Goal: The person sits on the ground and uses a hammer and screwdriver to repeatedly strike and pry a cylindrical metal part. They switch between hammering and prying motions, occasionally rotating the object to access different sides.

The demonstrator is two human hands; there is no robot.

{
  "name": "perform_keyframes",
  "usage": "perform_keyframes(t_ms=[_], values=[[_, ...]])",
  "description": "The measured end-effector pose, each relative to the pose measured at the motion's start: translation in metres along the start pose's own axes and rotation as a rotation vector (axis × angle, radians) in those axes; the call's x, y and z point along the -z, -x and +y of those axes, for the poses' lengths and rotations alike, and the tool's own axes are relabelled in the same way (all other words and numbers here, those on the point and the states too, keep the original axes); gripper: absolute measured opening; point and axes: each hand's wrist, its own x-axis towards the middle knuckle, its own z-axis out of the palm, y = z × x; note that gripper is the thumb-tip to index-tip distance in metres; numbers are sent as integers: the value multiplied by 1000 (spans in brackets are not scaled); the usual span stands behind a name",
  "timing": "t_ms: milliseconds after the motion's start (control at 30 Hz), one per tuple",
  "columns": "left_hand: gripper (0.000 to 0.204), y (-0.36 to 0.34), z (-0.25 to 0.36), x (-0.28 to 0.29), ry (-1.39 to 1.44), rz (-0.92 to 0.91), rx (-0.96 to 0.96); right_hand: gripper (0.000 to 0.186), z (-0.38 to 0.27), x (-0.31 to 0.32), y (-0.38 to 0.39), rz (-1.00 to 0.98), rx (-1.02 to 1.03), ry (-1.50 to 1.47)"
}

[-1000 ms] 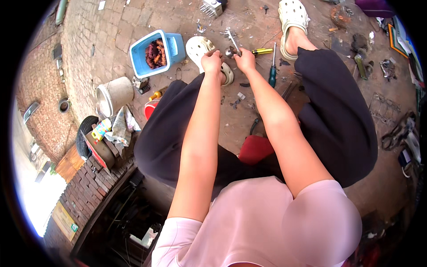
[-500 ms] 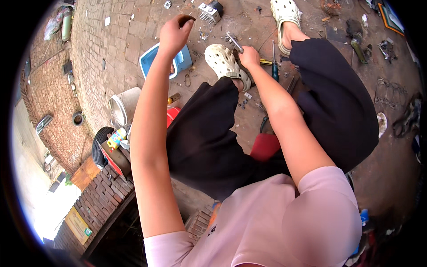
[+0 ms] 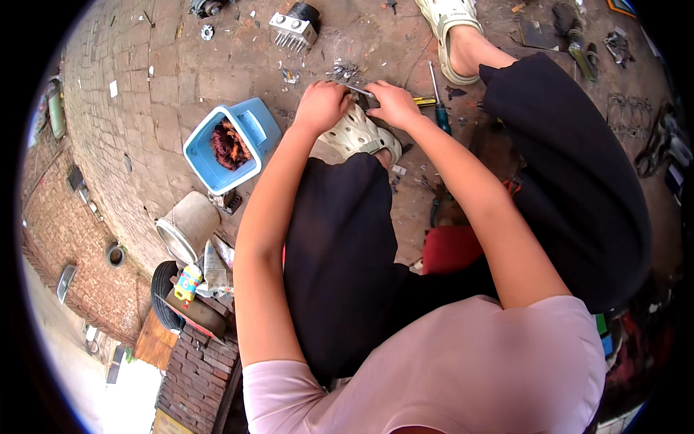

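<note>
My right hand (image 3: pixel 394 105) is closed around the end of a slim silver metal tool (image 3: pixel 356 90), which points left toward my other hand. My left hand (image 3: pixel 322 107) has its fingers curled down at the tool's far end; what lies inside them is hidden. Both hands are low over the ground, just beyond the cream clog (image 3: pixel 356 135) on my left foot. A dark part between and under the hands is mostly covered. Small metal bits (image 3: pixel 345 72) lie scattered just past my fingers.
Left of my arm stands a light-blue plastic bin (image 3: pixel 253 168) holding reddish-brown and orange coils (image 3: pixel 230 145). Nearer is a whitish bucket (image 3: pixel 189 228). A teal-handled screwdriver (image 3: pixel 442 116) lies right of my hand. Farther off sits a metal block with a black cylinder (image 3: pixel 293 30).
My left hand has come down from its raised place near the blue bin to beside my right hand. The right hand keeps the metal tool, now turned more sideways. The view has shifted.
</note>
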Motion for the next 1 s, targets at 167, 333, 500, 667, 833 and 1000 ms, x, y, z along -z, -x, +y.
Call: perform_keyframes(t_ms=[167, 333, 500, 667, 833, 1000], values=[[24, 4, -7, 16, 284, 121, 5, 48, 10, 2, -17, -18, 124, 18], [22, 44, 6, 30, 483, 320, 174, 49, 13, 14, -41, -113, 210, -20], [18, 78, 14, 20, 600, 439, 218, 53, 17, 13, -52, -207, 213, -26], [16, 91, 22, 16, 734, 547, 322, 53, 19, 11, -46, -219, 230, -10], [16, 85, 27, 12, 734, 552, 333, 52, 20, 15, -42, -213, 211, -10], [18, 80, 51, 3, 829, 401, 284, 50, 5, 25, -22, 1, -20, -77]])
